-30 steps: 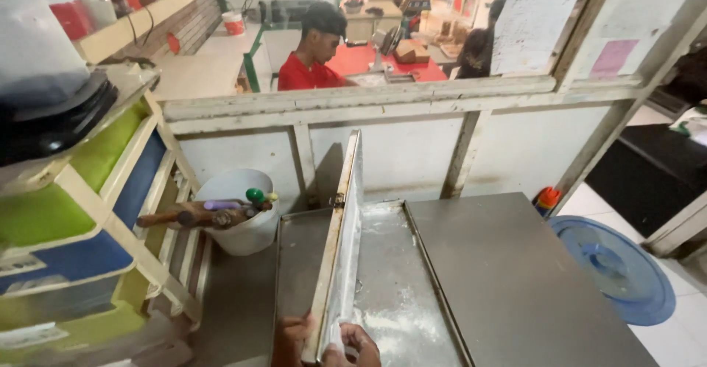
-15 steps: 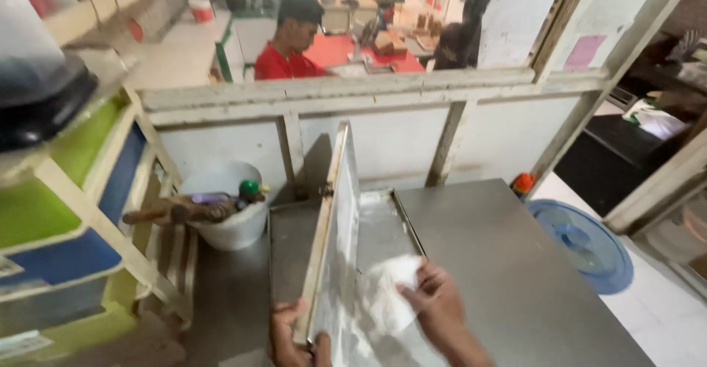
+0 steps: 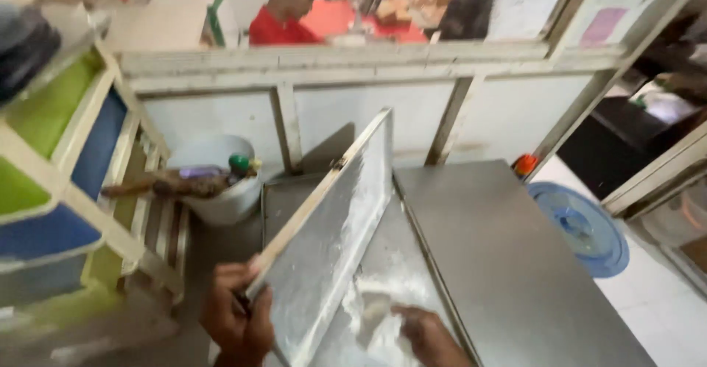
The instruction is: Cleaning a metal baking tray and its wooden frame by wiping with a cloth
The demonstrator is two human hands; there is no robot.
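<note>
Gripping the lower edge of the flat metal lid (image 3: 331, 227), my left hand (image 3: 237, 321) has its fingers clamped on the rim and tips the lid up on its long side so its frosted face is exposed. My right hand (image 3: 427, 334) presses a white cloth (image 3: 375, 315) against the metal counter (image 3: 508, 264) beneath it, fingers closed over the cloth, with 1 white bucket (image 3: 221, 183) standing off to the left.

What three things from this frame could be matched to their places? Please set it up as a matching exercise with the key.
Things:
1. flat metal tray
2. white bucket
3. blue round lid

Places:
A. on the floor, right of the steel table
B. against the wall, left of the table
C. tilted on edge, gripped by the left hand

Pairs: 1-C, 2-B, 3-A
</note>
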